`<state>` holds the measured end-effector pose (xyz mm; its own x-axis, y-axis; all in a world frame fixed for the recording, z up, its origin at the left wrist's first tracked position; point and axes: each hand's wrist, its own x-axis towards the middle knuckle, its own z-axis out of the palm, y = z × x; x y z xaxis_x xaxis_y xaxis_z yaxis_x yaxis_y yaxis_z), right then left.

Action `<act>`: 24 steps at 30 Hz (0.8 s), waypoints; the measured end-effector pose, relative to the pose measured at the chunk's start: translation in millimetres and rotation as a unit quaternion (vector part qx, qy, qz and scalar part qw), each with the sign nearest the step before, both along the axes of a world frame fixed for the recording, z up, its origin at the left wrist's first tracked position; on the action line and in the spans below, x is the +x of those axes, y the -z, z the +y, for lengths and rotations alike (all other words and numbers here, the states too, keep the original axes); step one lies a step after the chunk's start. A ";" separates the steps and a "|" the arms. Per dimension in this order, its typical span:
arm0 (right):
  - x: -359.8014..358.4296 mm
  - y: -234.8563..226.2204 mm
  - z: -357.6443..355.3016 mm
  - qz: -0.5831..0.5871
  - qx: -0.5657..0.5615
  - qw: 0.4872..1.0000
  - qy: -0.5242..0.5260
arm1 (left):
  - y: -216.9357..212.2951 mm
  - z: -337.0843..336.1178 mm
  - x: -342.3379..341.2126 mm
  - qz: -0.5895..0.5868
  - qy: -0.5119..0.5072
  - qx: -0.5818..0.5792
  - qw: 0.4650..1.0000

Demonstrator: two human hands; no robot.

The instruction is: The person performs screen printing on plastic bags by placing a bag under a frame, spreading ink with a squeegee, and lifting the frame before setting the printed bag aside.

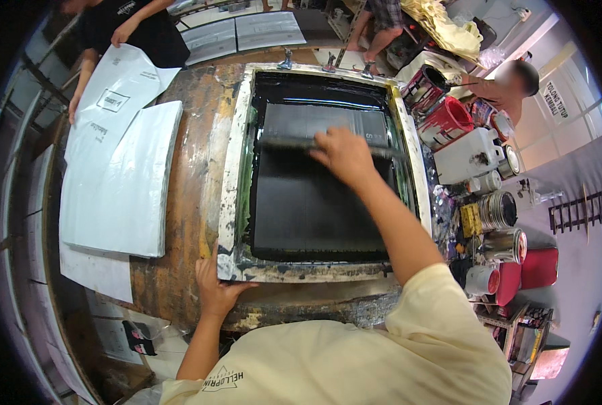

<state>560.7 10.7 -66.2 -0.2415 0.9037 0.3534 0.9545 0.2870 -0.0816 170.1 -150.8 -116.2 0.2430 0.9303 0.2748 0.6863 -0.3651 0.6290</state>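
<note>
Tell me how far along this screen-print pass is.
Done: the screen frame lies flat on the table, its mesh coated in black ink. In hand: the right hand presses the squeegee near the far end of the mesh, while the left hand steadies the near left corner. Left: most of the mesh lies on the near side of the blade; a stack of white sheets sits alongside.

**A stained wooden bench carrying frame, sheets and tins**

You stand at a worn wooden bench [186, 202], its top streaked with old paint and ink. Directly on it, in front of you, lies a screen-printing frame [228, 202] with a white, ink-smeared border, clamped at its far edge. To your left a thick stack of white plastic sheets [122, 189] rests on the bench, more sheets spread beyond it. Along your right side, paint cans [500, 209] and a white container [466, 155] crowd together.
</note>
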 end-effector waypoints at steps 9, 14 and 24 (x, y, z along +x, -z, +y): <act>-81.1 -66.6 -209.6 0.022 -0.145 0.989 0.026 | -5.1 -1.4 7.9 -0.077 -0.002 -0.016 0.997; -78.0 -124.4 -211.9 0.002 -0.035 0.999 0.025 | -53.7 -2.4 27.9 -0.332 -0.010 -0.086 0.939; -58.8 -236.8 -126.2 -0.041 0.301 0.953 0.008 | -93.7 5.2 60.9 0.090 0.012 0.014 0.996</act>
<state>501.9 -115.5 170.6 -0.2786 0.5479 0.7888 0.9552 0.2434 0.1683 231.1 -145.6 -22.5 0.3138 0.9159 0.2503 0.7779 -0.3991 0.4854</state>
